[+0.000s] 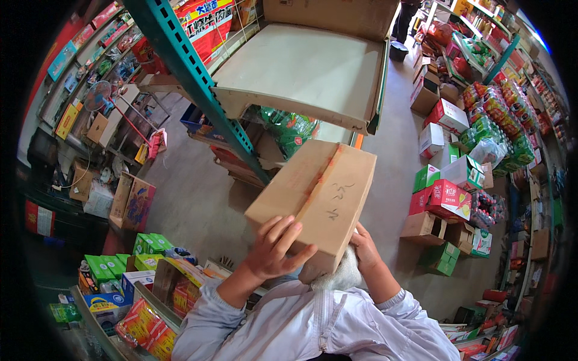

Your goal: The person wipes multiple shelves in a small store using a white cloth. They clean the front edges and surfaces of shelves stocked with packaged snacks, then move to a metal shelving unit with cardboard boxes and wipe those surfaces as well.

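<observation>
In front of my chest is a brown cardboard carton (311, 189), its top flaps closed along a taped seam, with handwriting on one side of the seam. My left hand (282, 248) lies with fingers spread over the carton's near left edge. Against the right side, lower down, my right hand (365, 248) grips or supports the carton; its fingertips are partly hidden behind it. A translucent, whitish wrapped bundle (338, 270) shows beneath the carton, close to my jacket. What bears the carton's far end cannot be seen.
Just ahead stands a rack with a green slotted post (198, 81) and a pale shelf board (298, 67). Stacked drink packs (501, 122) and a red carton (449, 201) line the right aisle. A goods shelf (97, 316) is at lower left. A person (403, 20) stands far off.
</observation>
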Available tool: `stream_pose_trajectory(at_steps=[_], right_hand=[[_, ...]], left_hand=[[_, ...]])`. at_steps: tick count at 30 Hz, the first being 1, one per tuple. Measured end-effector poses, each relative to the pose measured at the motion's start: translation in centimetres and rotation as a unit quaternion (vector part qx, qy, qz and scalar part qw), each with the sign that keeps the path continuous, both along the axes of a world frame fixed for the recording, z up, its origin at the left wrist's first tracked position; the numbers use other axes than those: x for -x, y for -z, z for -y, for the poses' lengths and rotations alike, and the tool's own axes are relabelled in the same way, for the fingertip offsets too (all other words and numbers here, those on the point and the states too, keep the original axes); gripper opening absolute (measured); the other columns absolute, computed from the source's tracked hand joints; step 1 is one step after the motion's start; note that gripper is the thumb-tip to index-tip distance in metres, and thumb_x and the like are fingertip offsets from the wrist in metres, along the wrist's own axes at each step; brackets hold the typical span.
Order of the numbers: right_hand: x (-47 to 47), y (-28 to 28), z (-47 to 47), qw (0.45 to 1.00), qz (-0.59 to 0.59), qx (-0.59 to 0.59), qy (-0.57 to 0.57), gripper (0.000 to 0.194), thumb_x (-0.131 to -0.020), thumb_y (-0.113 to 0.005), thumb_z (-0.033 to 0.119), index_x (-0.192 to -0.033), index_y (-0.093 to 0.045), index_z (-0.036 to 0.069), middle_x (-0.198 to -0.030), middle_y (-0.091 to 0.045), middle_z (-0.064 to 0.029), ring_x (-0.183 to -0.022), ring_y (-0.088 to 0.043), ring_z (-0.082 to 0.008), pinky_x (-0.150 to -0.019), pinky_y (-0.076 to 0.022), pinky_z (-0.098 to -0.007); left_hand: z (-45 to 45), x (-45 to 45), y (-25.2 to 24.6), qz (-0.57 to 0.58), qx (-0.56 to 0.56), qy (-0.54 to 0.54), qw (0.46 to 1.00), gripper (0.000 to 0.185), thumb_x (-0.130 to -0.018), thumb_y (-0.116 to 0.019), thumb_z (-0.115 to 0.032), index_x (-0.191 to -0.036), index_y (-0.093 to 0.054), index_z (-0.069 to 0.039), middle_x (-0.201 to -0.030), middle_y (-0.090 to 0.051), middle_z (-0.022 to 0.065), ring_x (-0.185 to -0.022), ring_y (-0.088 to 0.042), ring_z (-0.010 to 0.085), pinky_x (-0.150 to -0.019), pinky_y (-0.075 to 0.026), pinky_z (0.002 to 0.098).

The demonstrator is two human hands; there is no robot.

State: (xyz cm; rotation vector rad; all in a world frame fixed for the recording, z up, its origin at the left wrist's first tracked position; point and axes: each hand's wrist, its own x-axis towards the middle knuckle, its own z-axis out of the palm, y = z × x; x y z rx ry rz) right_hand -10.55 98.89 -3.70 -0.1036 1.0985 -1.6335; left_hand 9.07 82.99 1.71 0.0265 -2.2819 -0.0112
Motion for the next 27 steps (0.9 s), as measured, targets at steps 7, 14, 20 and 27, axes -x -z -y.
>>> stream_pose_trajectory(at_steps=[7, 14, 20, 27], right_hand=[[2.6, 0.7, 1.4, 0.997, -0.032, -0.008, 0.066, 0.053, -0.093, -0.056, -0.001, -0.145, -0.050, 0.001, -0.127, -0.066, -0.0135, -0.108, -0.068, -0.0210, -0.090, -0.0572, -0.0328], [3.5, 2.4, 2.6, 0.991, -0.055, -0.031, 0.115, 0.060, -0.089, -0.055, -0.003, -0.149, -0.049, 0.002, -0.128, -0.065, -0.0133, -0.109, -0.066, -0.0199, -0.093, -0.0547, -0.0312], [3.7, 3.1, 3.0, 0.982, -0.111, -0.095, 0.121, 0.064, -0.086, -0.057, -0.002, -0.149, -0.049, 0.002, -0.128, -0.065, -0.0130, -0.108, -0.065, -0.0188, -0.094, -0.0523, -0.0286], [4.0, 3.3, 2.9, 0.968, -0.102, -0.132, 0.190, 0.060, -0.085, -0.056, -0.002, -0.146, -0.052, 0.001, -0.131, -0.063, -0.0169, -0.110, -0.065, -0.0223, -0.095, -0.0528, -0.0310]], left_hand=[[3.7, 9.3, 5.4, -0.014, -0.033, 0.016, 0.999, 0.057, -0.085, -0.069, -0.016, -0.140, -0.057, -0.027, -0.136, -0.051, 0.0151, -0.126, -0.053, 0.0362, -0.105, -0.044, 0.0534], [5.9, 13.3, 9.4, -0.031, 0.026, 0.005, 0.999, 0.046, -0.095, -0.061, -0.020, -0.141, -0.057, -0.027, -0.136, -0.050, 0.0155, -0.125, -0.053, 0.0353, -0.106, -0.044, 0.0524], [7.1, 14.8, 12.3, -0.040, 0.013, -0.015, 0.999, 0.057, -0.097, -0.060, -0.019, -0.150, -0.041, -0.029, -0.137, -0.046, 0.0169, -0.127, -0.050, 0.0363, -0.109, -0.042, 0.0540], [9.8, 15.7, 14.9, 0.009, 0.069, -0.037, 0.997, 0.060, -0.099, -0.057, -0.020, -0.153, -0.033, -0.032, -0.142, -0.044, 0.0140, -0.133, -0.047, 0.0315, -0.114, -0.040, 0.0484]])
